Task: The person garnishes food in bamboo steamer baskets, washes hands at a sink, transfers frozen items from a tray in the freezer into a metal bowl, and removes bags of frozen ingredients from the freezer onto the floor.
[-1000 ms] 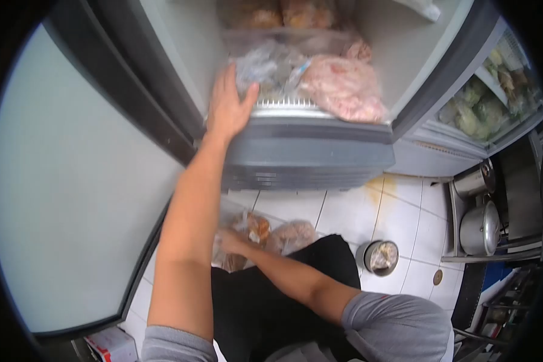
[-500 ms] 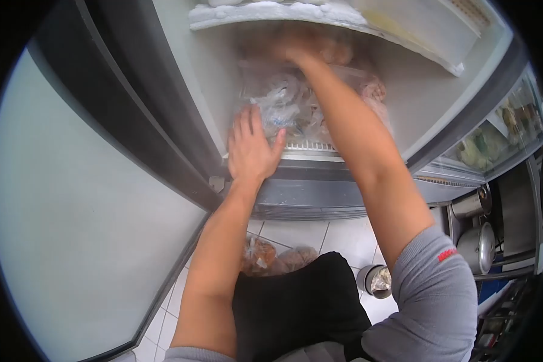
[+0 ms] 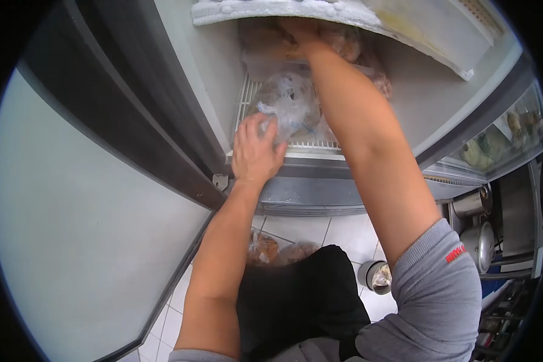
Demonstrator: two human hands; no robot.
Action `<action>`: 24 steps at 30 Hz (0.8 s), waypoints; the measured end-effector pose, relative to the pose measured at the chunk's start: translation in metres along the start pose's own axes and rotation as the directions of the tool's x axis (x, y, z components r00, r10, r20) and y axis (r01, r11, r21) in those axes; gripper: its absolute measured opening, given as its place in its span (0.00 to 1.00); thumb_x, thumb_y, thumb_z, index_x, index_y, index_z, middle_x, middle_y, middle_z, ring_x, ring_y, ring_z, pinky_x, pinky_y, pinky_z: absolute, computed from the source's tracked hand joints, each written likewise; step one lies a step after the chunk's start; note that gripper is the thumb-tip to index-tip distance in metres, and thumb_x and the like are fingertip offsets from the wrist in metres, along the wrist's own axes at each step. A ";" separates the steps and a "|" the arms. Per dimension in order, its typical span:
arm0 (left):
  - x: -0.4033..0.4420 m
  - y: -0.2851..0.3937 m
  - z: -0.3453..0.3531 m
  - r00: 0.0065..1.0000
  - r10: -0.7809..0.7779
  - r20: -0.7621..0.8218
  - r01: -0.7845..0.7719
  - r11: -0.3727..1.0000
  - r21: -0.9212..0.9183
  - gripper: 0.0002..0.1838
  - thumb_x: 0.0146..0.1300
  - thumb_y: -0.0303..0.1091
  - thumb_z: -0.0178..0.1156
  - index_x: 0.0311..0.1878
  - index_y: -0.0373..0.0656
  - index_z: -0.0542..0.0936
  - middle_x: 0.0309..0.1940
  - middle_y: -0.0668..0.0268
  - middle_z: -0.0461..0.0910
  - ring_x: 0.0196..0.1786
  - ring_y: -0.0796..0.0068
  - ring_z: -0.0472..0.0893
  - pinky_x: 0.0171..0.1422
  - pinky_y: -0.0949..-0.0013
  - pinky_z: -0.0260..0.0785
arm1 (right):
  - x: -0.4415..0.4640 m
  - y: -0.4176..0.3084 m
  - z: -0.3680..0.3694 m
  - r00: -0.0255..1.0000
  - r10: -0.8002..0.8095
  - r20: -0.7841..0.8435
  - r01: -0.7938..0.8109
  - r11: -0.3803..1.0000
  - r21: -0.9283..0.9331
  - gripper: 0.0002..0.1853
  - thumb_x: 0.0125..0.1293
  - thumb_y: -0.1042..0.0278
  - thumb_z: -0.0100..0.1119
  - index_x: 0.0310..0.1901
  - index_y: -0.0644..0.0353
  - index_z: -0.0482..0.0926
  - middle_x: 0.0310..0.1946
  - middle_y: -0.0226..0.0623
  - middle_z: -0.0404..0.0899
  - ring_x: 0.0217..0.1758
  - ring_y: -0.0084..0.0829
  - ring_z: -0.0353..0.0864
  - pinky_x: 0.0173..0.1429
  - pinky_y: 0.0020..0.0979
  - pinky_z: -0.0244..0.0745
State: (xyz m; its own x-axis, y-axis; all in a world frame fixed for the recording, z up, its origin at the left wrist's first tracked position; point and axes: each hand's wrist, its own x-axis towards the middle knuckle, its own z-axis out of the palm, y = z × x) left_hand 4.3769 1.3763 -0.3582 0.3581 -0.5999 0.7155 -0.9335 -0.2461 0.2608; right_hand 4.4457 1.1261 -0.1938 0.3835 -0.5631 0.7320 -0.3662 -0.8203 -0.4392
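Note:
My left hand [image 3: 258, 148] rests at the front edge of the freezer's wire shelf [image 3: 244, 99], its fingers bent and apart beside a clear plastic bag [image 3: 289, 99]. My right arm reaches deep into the compartment. At the back, under the frosted upper shelf [image 3: 283, 9], my right hand [image 3: 298, 29] is among bags of food; its fingers are in shadow and mostly hidden. A bag with pinkish contents [image 3: 342, 42] lies just right of it, and an orange-brown one [image 3: 262, 42] to its left.
The open freezer door [image 3: 90, 211] fills the left side. Food bags [image 3: 264, 248] lie on the tiled floor by my knees. A metal pot [image 3: 375, 276] stands right of them. Farther right are a rack with a lidded pot [image 3: 479, 244] and a glass-fronted cooler [image 3: 495, 142].
My right hand has gone from the bags on the floor up into the back of the freezer. My left hand stays near the shelf edge, its fingers now more bent; the clear bag has shifted.

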 end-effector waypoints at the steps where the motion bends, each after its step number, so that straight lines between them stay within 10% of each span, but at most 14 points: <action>1: 0.001 0.000 0.000 1.000 0.003 -0.002 -0.003 1.000 0.001 0.26 0.48 0.36 0.72 0.51 0.44 0.77 0.57 0.58 0.70 0.61 0.51 0.69 0.62 0.51 0.67 | 0.001 0.002 -0.003 0.999 0.044 -0.031 -0.041 0.994 0.099 0.23 0.68 0.51 0.56 0.49 0.65 0.82 0.53 0.51 0.78 0.56 0.44 0.76 0.58 0.44 0.70; 7: 0.000 0.004 -0.003 0.996 -0.064 0.069 0.064 0.998 -0.010 0.27 0.48 0.35 0.71 0.54 0.48 0.76 0.59 0.58 0.69 0.62 0.51 0.68 0.64 0.52 0.67 | -0.002 0.020 -0.010 0.928 0.369 0.045 -0.239 0.499 0.833 0.23 0.69 0.50 0.54 0.52 0.63 0.81 0.59 0.50 0.75 0.62 0.45 0.73 0.63 0.45 0.67; 12: 0.007 0.008 -0.004 0.976 -0.192 0.105 0.189 0.981 0.037 0.27 0.54 0.39 0.68 0.59 0.52 0.76 0.65 0.56 0.66 0.69 0.49 0.65 0.68 0.51 0.67 | -0.014 0.024 -0.010 0.910 0.381 0.161 -0.217 0.108 0.970 0.23 0.71 0.50 0.51 0.54 0.61 0.81 0.63 0.50 0.73 0.66 0.45 0.70 0.66 0.47 0.65; 16: 0.011 0.010 -0.001 0.946 -0.295 0.130 0.296 0.955 0.013 0.28 0.58 0.43 0.66 0.62 0.53 0.74 0.68 0.54 0.64 0.72 0.49 0.63 0.68 0.51 0.68 | -0.042 0.019 -0.026 0.928 0.341 0.148 -0.179 0.062 0.982 0.23 0.71 0.50 0.50 0.55 0.59 0.80 0.66 0.49 0.72 0.69 0.46 0.68 0.69 0.48 0.63; 18: 0.010 0.010 -0.004 0.940 -0.314 0.134 0.316 0.949 0.006 0.29 0.59 0.45 0.65 0.64 0.53 0.73 0.69 0.55 0.64 0.73 0.52 0.63 0.68 0.51 0.68 | -0.069 0.013 -0.055 0.890 0.446 0.090 -0.152 0.107 0.983 0.18 0.64 0.62 0.65 0.46 0.72 0.84 0.41 0.46 0.86 0.42 0.37 0.84 0.50 0.31 0.76; 22: 0.016 0.014 -0.014 0.923 -0.364 0.129 0.366 0.931 0.007 0.32 0.57 0.44 0.68 0.66 0.57 0.72 0.70 0.59 0.63 0.73 0.55 0.63 0.68 0.52 0.69 | -0.157 -0.023 -0.134 0.934 0.345 -0.095 -0.048 0.386 0.921 0.14 0.65 0.68 0.66 0.42 0.75 0.83 0.31 0.35 0.86 0.35 0.26 0.81 0.42 0.27 0.75; 24: 0.020 0.032 -0.043 0.742 -0.543 0.394 0.623 0.776 -0.102 0.36 0.57 0.47 0.69 0.69 0.56 0.70 0.76 0.60 0.57 0.77 0.54 0.58 0.71 0.51 0.66 | -0.199 -0.028 -0.167 0.921 0.384 -0.062 -0.051 0.278 0.959 0.09 0.63 0.75 0.68 0.42 0.72 0.84 0.33 0.29 0.83 0.38 0.18 0.78 0.43 0.20 0.72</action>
State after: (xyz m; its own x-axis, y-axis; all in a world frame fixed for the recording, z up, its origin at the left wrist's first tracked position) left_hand 4.3534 1.3891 -0.3078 0.7803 -0.6109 0.1338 -0.5033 -0.4865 0.7141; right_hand 4.2382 1.2779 -0.2403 0.1599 -0.8274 0.5383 0.6916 -0.2952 -0.6592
